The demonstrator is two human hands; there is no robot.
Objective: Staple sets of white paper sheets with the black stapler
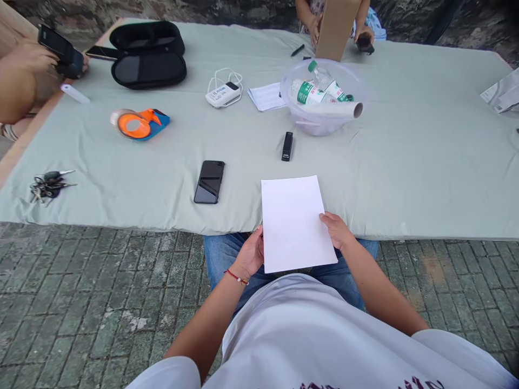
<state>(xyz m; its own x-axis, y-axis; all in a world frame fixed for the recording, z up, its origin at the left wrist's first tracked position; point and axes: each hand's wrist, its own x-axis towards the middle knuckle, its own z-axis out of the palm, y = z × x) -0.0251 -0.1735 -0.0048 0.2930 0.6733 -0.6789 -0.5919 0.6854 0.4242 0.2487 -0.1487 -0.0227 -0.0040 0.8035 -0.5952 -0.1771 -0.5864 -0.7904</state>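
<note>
A blank white sheaf of paper (298, 224) is held over my lap, its far end reaching onto the table's front edge. My left hand (252, 252) grips its left edge, with some fingers hidden beneath. On the right edge, my right hand (337, 230) is closed with the thumb on top. Just beyond the paper lies a black stapler (287, 146). A dark smartphone (209, 182) rests on the cloth to the left of the paper.
A clear plastic basin (300, 116) holds bottles and a cardboard tube. An orange tape dispenser (133, 125), keys (48, 185), a black case (150, 73) and a white corded device (223, 94) lie leftward. Other people's hands hold a dark device (60, 48) and a cardboard box (337, 29).
</note>
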